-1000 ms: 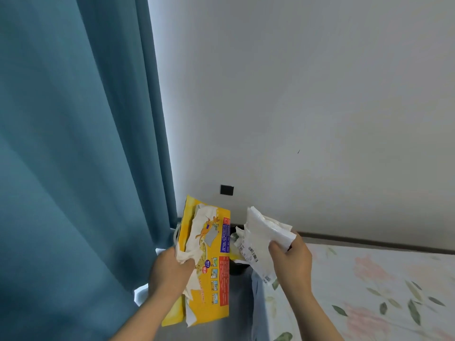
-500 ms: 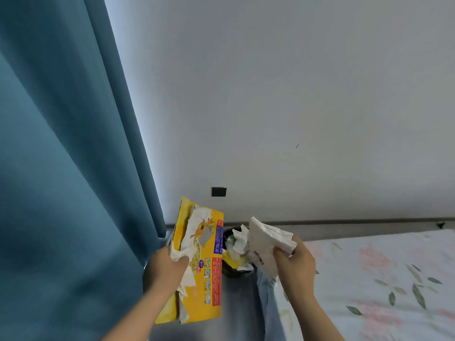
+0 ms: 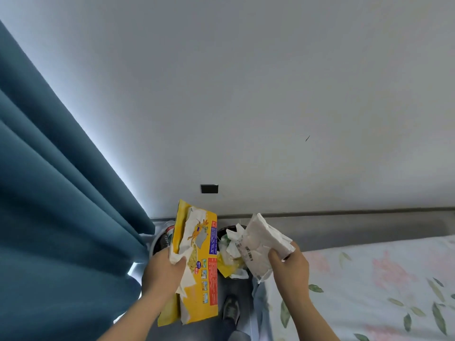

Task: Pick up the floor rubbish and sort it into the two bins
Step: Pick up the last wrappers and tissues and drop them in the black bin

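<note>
Left hand: fingers curled round the yellow packet.
Right hand: pinches the white wrapper.
Black bin: between both hands, holding rubbish.
Grey bin: just beyond the left hand.

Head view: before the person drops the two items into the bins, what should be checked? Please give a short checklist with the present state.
1. Left hand grips the yellow box securely: ok.
2. Right hand grips the white packet securely: ok.
3. White packet lines up with the dark bin: ok, it appears to hang over the bin's mouth.
4. Dark bin has room: not ok, rubbish is piled up to its rim.
5. Light bin has room: cannot tell, the yellow box hides most of it.
6. Which bin suits each item: cannot tell, no labels show.
</note>
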A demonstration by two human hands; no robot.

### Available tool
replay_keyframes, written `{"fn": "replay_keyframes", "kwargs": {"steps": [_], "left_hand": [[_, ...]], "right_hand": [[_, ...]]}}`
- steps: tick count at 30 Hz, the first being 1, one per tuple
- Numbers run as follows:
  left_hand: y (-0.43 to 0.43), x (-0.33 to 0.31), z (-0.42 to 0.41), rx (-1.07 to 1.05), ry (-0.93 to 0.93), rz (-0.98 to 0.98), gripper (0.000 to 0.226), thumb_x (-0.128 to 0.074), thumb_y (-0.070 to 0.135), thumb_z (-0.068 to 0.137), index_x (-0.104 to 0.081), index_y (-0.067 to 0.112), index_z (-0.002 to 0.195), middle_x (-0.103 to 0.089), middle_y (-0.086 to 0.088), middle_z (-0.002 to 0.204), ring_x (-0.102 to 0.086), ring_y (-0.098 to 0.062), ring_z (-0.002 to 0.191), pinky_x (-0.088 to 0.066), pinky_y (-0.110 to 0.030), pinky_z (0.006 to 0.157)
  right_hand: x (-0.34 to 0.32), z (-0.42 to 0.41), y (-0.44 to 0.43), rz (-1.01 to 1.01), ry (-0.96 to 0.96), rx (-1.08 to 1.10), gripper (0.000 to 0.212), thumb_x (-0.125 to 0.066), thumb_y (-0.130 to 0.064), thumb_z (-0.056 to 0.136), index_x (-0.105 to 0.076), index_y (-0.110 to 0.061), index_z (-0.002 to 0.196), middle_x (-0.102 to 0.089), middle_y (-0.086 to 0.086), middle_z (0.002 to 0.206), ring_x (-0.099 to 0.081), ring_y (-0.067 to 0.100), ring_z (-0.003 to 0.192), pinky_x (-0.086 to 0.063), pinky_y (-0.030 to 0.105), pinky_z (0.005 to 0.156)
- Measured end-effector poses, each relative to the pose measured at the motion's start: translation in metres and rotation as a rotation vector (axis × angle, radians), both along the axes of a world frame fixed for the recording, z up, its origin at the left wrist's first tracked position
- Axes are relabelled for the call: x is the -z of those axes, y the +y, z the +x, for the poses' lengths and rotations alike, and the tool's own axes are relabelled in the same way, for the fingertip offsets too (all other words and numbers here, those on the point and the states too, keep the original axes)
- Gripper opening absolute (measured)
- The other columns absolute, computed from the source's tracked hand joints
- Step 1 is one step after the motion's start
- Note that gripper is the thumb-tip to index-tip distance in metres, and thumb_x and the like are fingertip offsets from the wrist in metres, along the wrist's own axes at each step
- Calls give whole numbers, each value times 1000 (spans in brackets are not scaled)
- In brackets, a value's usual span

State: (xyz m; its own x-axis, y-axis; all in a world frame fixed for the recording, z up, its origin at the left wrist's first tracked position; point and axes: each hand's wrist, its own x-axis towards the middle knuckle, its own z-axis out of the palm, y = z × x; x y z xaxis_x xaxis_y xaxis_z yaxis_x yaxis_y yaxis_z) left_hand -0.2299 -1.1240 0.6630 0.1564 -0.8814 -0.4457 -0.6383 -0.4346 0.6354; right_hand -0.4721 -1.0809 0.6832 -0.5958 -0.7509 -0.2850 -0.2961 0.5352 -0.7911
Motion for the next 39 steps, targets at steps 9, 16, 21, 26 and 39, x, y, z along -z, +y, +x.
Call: {"fn": "replay_keyframes", "kwargs": {"steps": [9, 16, 21, 26, 39], "left_hand": [[-63, 71, -53, -18, -82, 148, 6, -58, 29, 90, -61, 28, 96, -68, 4, 87, -65, -20, 78, -59, -37, 65], [-99, 155, -79, 41, -99, 258, 21, -56, 26, 92, -51, 34, 73, -65, 4, 80, -63, -19, 74, -58, -41, 68], [-116, 224, -95, 95, -155, 283, 7, -59, 24, 88, -59, 24, 81, -66, 1, 79, -62, -22, 74, -56, -36, 66], [-126, 287, -106, 133, -220, 288, 9, -58, 25, 90, -63, 19, 85, -63, 0, 79, -55, -18, 69, -35, -24, 49], [-135, 379, -105, 143, -196, 200, 7, -57, 22, 92, -64, 19, 90, -57, 7, 75, -49, -12, 66, -33, -21, 49]], "right_hand": [[86, -55, -83, 177, -19, -172, 31, -58, -12, 86, -61, -19, 116, -67, -6, 87, -62, 10, 75, -49, 24, 60], [185, -60, -113, 340, 21, -233, 28, -54, -13, 90, -60, -10, 117, -65, 0, 92, -59, 17, 80, -37, 14, 54], [257, -58, -124, 445, 57, -229, 31, -53, -15, 91, -58, -8, 121, -65, 5, 94, -58, 21, 80, -38, 21, 58], [324, -56, -126, 544, 30, -212, 32, -52, -16, 93, -55, -6, 123, -65, 11, 108, -62, 28, 97, -43, 27, 71], [454, -52, -135, 599, -145, -38, 10, -54, -15, 90, -54, -7, 96, -62, 9, 82, -59, 24, 74, -44, 27, 57]]}}
